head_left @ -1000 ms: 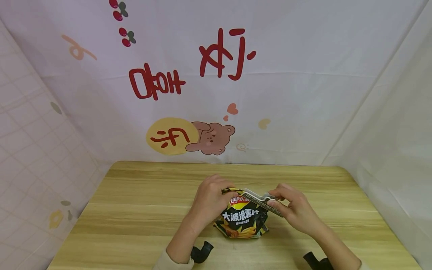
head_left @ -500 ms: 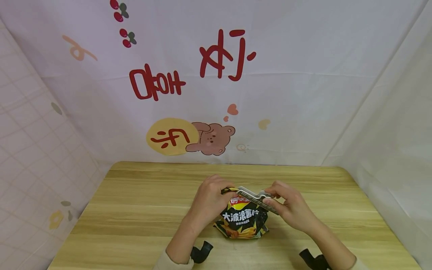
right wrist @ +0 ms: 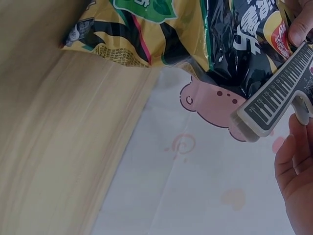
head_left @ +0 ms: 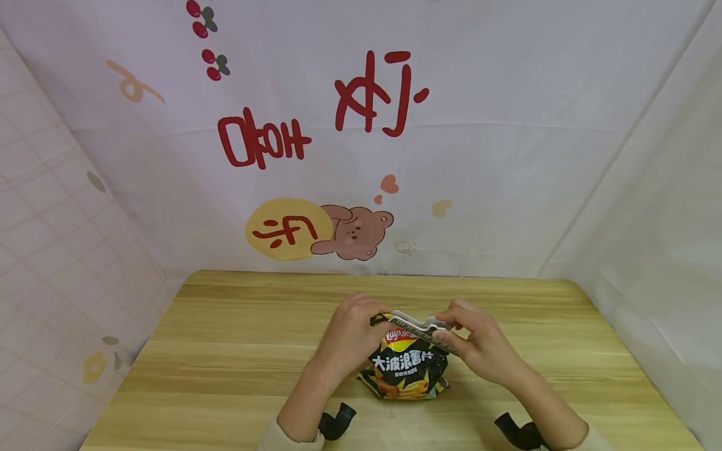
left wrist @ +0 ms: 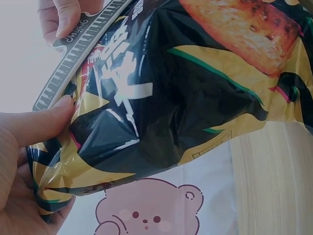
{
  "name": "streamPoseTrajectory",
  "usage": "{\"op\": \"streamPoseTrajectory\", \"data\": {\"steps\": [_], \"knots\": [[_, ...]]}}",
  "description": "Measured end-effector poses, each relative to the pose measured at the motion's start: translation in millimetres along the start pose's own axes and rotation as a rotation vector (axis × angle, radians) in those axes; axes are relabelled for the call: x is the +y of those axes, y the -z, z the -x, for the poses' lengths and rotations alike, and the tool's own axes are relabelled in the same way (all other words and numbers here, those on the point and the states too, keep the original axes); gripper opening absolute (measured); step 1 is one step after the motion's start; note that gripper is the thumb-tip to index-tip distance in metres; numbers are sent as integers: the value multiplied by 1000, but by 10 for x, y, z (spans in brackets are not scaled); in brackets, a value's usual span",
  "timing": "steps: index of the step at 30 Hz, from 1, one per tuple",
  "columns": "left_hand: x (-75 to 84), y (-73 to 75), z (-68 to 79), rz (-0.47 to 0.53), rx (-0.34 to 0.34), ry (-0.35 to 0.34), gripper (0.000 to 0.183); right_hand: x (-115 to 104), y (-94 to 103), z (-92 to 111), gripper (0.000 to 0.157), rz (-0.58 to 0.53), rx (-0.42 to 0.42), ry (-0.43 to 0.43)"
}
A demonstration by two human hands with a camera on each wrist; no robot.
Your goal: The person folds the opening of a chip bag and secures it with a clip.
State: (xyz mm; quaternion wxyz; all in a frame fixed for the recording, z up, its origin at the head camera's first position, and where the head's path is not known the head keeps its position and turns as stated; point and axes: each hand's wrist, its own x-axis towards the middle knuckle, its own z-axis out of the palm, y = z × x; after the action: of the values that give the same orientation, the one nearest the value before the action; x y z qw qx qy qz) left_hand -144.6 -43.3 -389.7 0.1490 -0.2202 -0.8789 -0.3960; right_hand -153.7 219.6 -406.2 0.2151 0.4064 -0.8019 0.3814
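A black and yellow bag of potato chips (head_left: 402, 369) stands on the table, its printed front toward me. My left hand (head_left: 354, 329) pinches the bag's top left corner, thumb in front and fingers behind, as the left wrist view shows. My right hand (head_left: 482, 343) holds a bag clip (head_left: 414, 326) with a piano-key pattern between thumb and fingers. The clip (left wrist: 80, 56) lies slanted along the bag's top edge, one end right beside my left thumb (left wrist: 49, 115). In the right wrist view, its other end (right wrist: 252, 125) sticks out past the bag.
The wood-grain table (head_left: 237, 357) reaches back to a white cloth backdrop (head_left: 507, 156) printed with a bear and red characters. Cloth also hangs at both sides. Black curved pieces (head_left: 338, 421) sit by each wrist.
My right hand and the bag clip have moved left along the bag's top edge, toward my left hand. The left hand and the bag stay nearly in place.
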Motion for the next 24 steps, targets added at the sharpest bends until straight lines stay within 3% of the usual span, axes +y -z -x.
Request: {"op": "streamPoseTrajectory", "data": {"steps": [6, 15, 24], "knots": [[-2, 5, -1, -16, 0, -4, 20, -12, 7, -10, 43, -1, -39, -67], [3, -14, -6, -95, 12, -73, 23, 10, 11, 11, 43, -2, -30, -95], [-72, 38, 24, -54, 52, -131, 35, 5, 50, 32, 45, 16, -43, -177]]}}
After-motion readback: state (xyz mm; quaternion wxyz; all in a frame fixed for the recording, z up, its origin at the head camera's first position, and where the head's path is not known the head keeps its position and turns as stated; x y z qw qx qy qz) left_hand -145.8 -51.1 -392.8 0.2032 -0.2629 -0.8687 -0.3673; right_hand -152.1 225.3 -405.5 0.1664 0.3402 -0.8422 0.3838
